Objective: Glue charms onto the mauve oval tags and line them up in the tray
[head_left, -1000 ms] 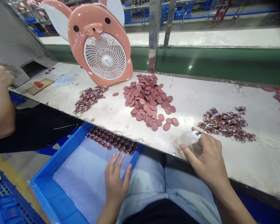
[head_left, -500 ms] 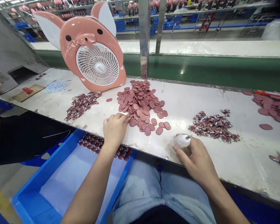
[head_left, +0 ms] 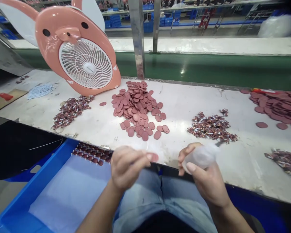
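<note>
The oval disc [head_left: 154, 157], dark pink and blurred, is located above the front edge of the worktable [head_left: 177, 100], between the 2 hands. The left hand [head_left: 128, 166] retains the disc by 1 end at the fingertips, which are pinched nearly together; motion blur obscures the exact contact. The right hand [head_left: 210, 181] is wrapped around a translucent squeeze bottle [head_left: 202, 157], thumb and fingers spread to the width of its body. The bottle is tilted, with its dark nozzle [head_left: 220, 142] directed right and away from the person. Disc and bottle are apart.

A pile of similar discs [head_left: 137, 103] lies on the worktable beyond the left hand. A heap of small brown-and-white parts [head_left: 210, 127] lies beyond the bottle. A 2nd heap of such parts [head_left: 71, 111] lies left of the pile, in front of the pig-shaped fan [head_left: 77, 51]. Below the table edge, at left, a blue tray [head_left: 24, 200] contains a pale sheet [head_left: 70, 191] and rows of brown pieces [head_left: 92, 155] at its far end.
</note>
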`<state>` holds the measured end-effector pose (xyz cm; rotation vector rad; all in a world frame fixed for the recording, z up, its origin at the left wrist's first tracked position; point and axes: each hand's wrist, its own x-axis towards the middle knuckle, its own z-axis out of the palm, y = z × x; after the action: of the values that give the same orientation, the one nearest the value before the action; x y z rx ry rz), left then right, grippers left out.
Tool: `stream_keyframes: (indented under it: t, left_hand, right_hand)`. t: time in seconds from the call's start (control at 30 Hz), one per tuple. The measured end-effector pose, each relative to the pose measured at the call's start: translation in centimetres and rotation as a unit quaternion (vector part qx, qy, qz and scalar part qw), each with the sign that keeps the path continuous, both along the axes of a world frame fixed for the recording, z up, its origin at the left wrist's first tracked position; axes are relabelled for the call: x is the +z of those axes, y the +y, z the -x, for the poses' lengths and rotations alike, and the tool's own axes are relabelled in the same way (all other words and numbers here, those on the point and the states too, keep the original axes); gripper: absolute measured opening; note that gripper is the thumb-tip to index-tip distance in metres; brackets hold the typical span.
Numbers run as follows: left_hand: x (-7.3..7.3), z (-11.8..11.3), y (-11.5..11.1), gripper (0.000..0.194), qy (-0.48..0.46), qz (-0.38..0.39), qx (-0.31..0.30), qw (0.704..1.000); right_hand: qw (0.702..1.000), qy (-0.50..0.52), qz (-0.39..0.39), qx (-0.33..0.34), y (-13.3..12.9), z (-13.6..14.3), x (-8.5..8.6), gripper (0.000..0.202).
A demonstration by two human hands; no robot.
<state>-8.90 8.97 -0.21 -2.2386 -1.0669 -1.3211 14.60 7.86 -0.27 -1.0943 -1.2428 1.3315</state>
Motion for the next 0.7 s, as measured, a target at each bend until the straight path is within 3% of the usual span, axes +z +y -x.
stream_keyframes:
  t: [0.13, 0.2, 0.27, 0.33, 0.4, 0.53, 0.63, 0.7]
  left_hand:
    - [0.1, -2.2, -2.8, 0.02, -0.024, -0.027, -0.088, 0.995]
    - [-0.4, -2.9, -3.4, 0.021, -0.076, 0.021, -0.117, 0.99]
    - [-0.9, -3.7, -3.8, 0.027, -0.182, 0.124, -0.151, 0.964]
    - [-1.3, -4.6, -4.2, 0.042, -0.312, 0.258, -0.182, 0.896]
    - [-1.5, -5.4, -4.7, 0.043, -0.411, 0.367, -0.201, 0.81]
    - [-1.5, -6.2, -5.9, 0.027, -0.568, 0.461, -0.216, 0.647]
    - [-1.6, -5.8, -6.5, 0.029, -0.66, 0.508, -0.219, 0.508]
    - [-1.5, -5.6, -6.6, 0.031, -0.697, 0.527, -0.218, 0.436]
  right_hand:
    - [0.982, 0.093, 0.112, 0.122, -1.0, 1.5, 1.2, 0.04]
    - [0.971, 0.127, 0.144, 0.142, -1.4, 2.0, 1.3, 0.043]
    - [0.966, 0.151, 0.16, 0.136, -1.9, 2.5, 1.2, 0.043]
    - [0.965, 0.162, 0.164, 0.125, -2.2, 2.9, 1.1, 0.042]
    - [0.967, 0.159, 0.16, 0.117, -2.4, 3.1, 1.0, 0.042]
    - [0.981, 0.105, 0.139, 0.084, -2.6, 2.1, 0.9, 0.046]
    - [0.99, -0.069, 0.096, 0.074, -2.9, 0.0, 1.0, 0.051]
    - [0.974, -0.209, 0.046, 0.068, -3.1, -1.4, 1.1, 0.043]
